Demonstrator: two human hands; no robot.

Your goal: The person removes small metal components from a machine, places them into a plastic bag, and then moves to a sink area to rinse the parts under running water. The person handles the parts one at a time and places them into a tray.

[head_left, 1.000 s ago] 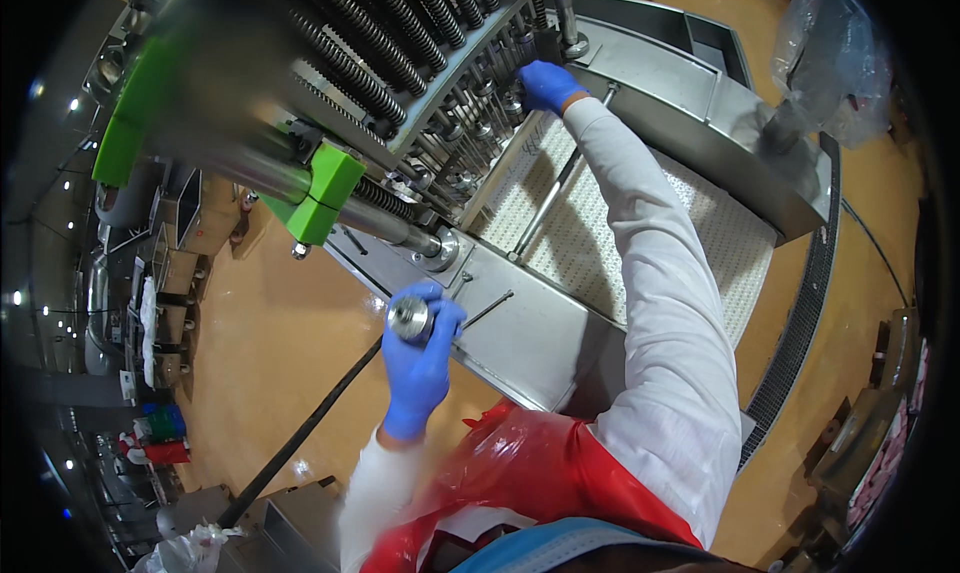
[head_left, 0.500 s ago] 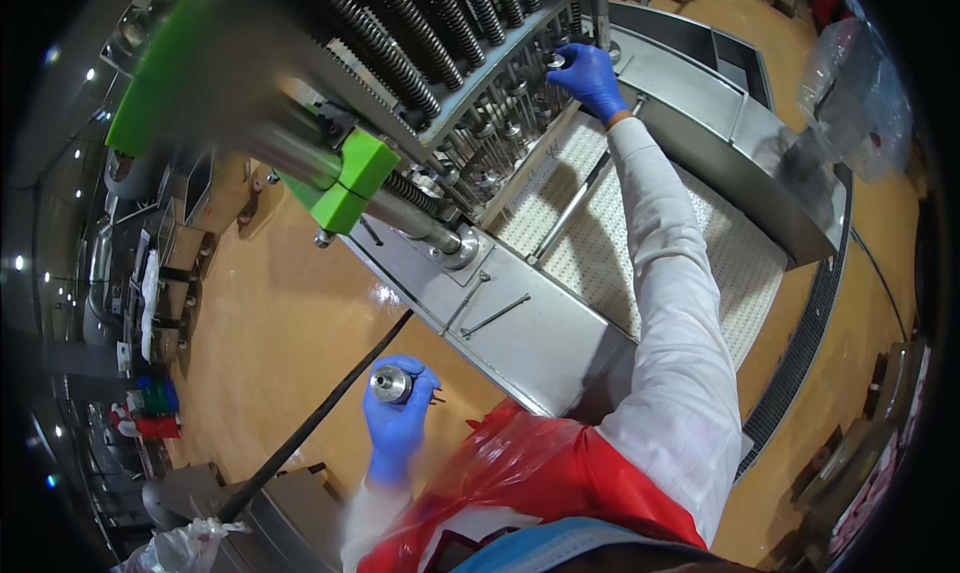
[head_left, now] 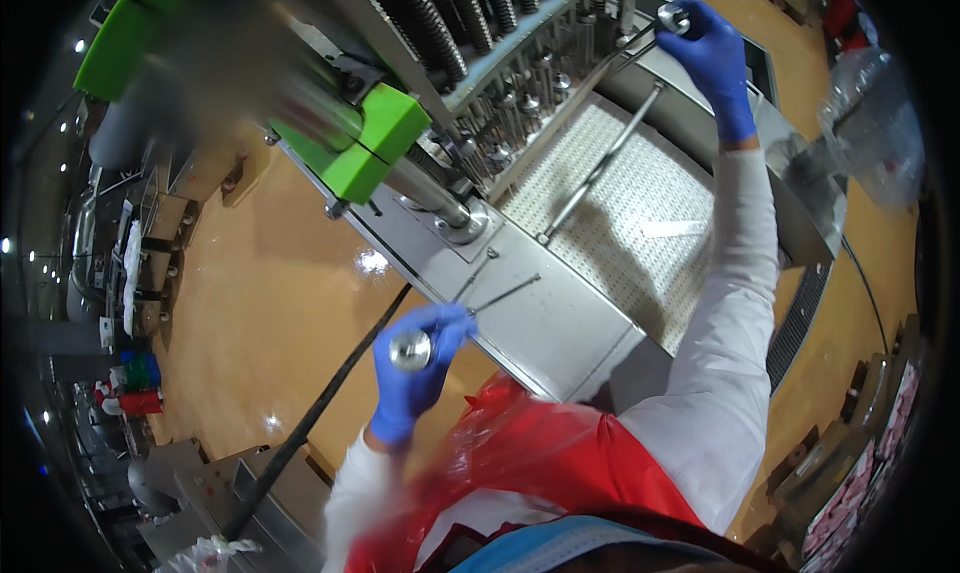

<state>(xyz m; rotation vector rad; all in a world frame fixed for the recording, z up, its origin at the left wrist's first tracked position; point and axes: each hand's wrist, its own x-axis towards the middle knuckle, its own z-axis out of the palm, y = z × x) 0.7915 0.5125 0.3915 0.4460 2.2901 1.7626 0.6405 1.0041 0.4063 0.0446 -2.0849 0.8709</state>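
Note:
My left hand (head_left: 405,398), in a blue glove, is closed around a round metal needle head (head_left: 410,350) with a hole in its top. It is held beside the near edge of the steel machine frame (head_left: 560,328). My right hand (head_left: 720,73), also gloved in blue, grips a similar metal needle head (head_left: 673,18) at the far side of the machine. Thin rods extend down and left from it. Left of that hand stand rows of upright metal needles (head_left: 530,103) below dark coil springs (head_left: 425,18).
A white perforated conveyor belt (head_left: 610,183) runs under a steel crossbar (head_left: 600,168). Two thin metal rods (head_left: 507,294) lie on the near frame. Green clamps (head_left: 375,138) surround a thick post at left. A dark hose (head_left: 320,413) crosses the orange floor (head_left: 280,313). A plastic-wrapped object (head_left: 870,118) stands at right.
My right hand has moved right, away from the needle rows, with the needle head in it. My left hand has come slightly up and right, nearer the frame. The view has shifted.

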